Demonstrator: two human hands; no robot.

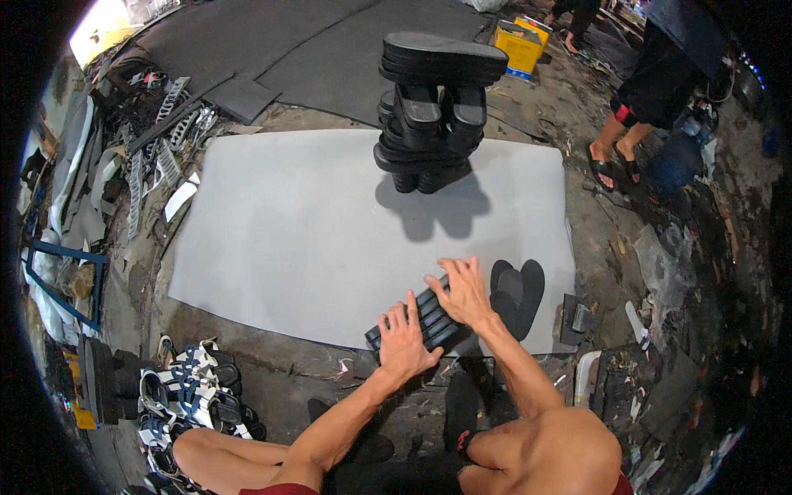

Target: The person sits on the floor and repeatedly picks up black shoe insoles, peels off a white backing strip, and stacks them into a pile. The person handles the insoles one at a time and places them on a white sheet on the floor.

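Note:
A row of black shoe soles (432,319), pressed side by side on edge, lies at the front of a pale grey sheet (280,223). My left hand (402,342) clasps its left end, fingers laid over the top and thumb at the near side. At the other end, my right hand (464,295) grips the row with its fingers bent over the far side. Just right of that hand, several flat dark insoles (518,295) lie overlapping on the sheet. Toward the sheet's back edge rises a tall crisscross stack of black soles (429,115).
Strappy sandals (194,392) are heaped at the lower left beside a blue metal frame (99,289). Cut scraps (169,157) litter the left side. A yellow box (520,48) stands at the back. Another person in sandals (623,144) stands at the right, near clear plastic (664,264).

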